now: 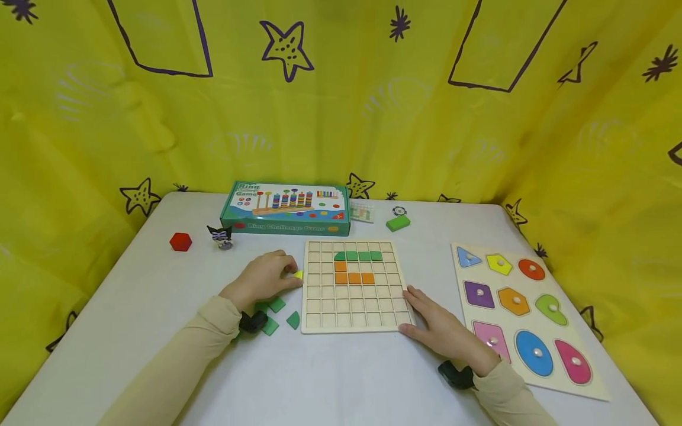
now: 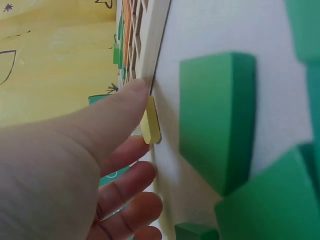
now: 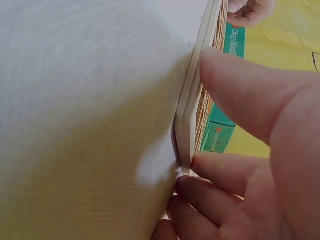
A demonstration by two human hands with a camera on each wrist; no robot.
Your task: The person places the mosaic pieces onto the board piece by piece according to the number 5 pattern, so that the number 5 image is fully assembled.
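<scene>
A wooden grid board (image 1: 351, 302) lies flat in the middle of the table. In its cells sit a row of green tiles (image 1: 364, 256), the left one with a curved side, and several orange square tiles (image 1: 354, 278). At the board's left edge my left hand (image 1: 266, 277) pinches a small yellow tile (image 2: 151, 122) between thumb and forefinger. My right hand (image 1: 439, 325) holds the board's near right corner, thumb at the front edge and fingers along the right side. Loose green tiles (image 2: 215, 110) lie below my left wrist, partly hidden by it; a green quarter-round tile (image 1: 293, 320) is beside them.
A shape puzzle board (image 1: 498, 284) with knobbed pieces lies at the right. Behind the grid stand a game box (image 1: 285, 210), a small clear case (image 1: 363, 212), a green block (image 1: 398, 223) and a chip (image 1: 399, 210). Far left are a red hexagon (image 1: 181, 242) and a figurine (image 1: 221, 238).
</scene>
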